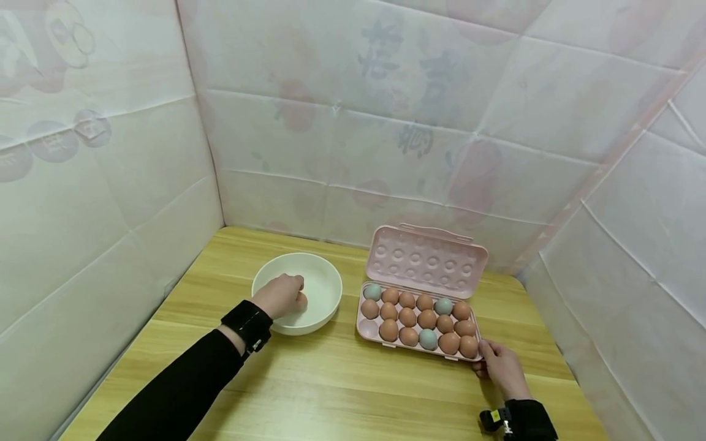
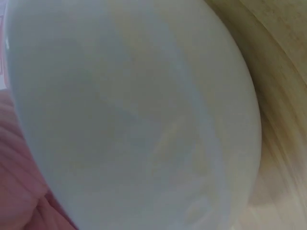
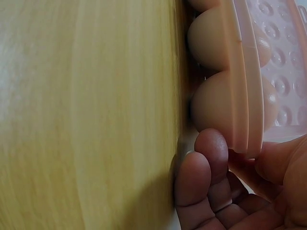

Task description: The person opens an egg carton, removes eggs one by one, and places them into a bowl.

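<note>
In the head view my left hand reaches over the near rim into a white bowl. Its fingers hold a brown egg low inside the bowl. The left wrist view is mostly filled by the bowl's outer wall, with part of the hand at the left edge. My right hand grips the front right corner of a pink egg carton, thumb on top and fingers beneath. Several brown eggs and three pale blue ones sit in it; the front left hollow is bare.
The carton's dimpled lid stands open, leaning back near the rear wall. Bowl and carton share a wooden table, the bowl to the left. Pale printed sheets enclose the table at the back and both sides.
</note>
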{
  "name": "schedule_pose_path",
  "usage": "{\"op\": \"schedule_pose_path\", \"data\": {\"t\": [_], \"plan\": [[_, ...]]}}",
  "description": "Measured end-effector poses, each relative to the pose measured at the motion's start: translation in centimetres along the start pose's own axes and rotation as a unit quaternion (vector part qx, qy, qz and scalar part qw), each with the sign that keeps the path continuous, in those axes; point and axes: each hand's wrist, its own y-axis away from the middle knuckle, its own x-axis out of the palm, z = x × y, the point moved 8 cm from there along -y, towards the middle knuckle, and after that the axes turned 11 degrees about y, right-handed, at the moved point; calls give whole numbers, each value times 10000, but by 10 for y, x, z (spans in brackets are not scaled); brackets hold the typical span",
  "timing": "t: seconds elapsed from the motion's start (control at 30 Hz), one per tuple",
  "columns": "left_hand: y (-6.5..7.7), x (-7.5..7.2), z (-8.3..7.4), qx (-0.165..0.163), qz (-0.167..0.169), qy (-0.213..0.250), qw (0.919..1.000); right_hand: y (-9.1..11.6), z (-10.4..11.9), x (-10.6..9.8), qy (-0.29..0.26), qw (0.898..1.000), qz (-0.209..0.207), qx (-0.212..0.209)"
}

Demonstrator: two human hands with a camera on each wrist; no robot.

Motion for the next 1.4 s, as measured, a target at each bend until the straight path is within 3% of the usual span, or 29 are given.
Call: {"op": "schedule_pose_path", "data": {"t": [0.3,0.5,0.7,0.83,1.0,1.2,1.4], "plan": [[4,1,3,-223,83,-275,9993,2,-1,1,56,10000,-46,-7],[4,0,7,-372,71,-97,9992,2,3,0,18,9999,-127,-69],[5,-6,-1,-49,-186,-246,9995,0,2,-1,-75,9997,-226,-95],[6,-16,-25,504,-773,-599,9939,0,1,1,-138,9996,-207,-118],[15,-15,-70,1425,-1401,-683,9774,0,4,2,-143,9997,-159,-102],[17,16,-114,2207,-1132,-951,9641,-3,6,2,-30,9999,-100,-138],[0,45,-141,2490,-754,-1179,9584,0,0,2,62,9999,-55,-115]]}}
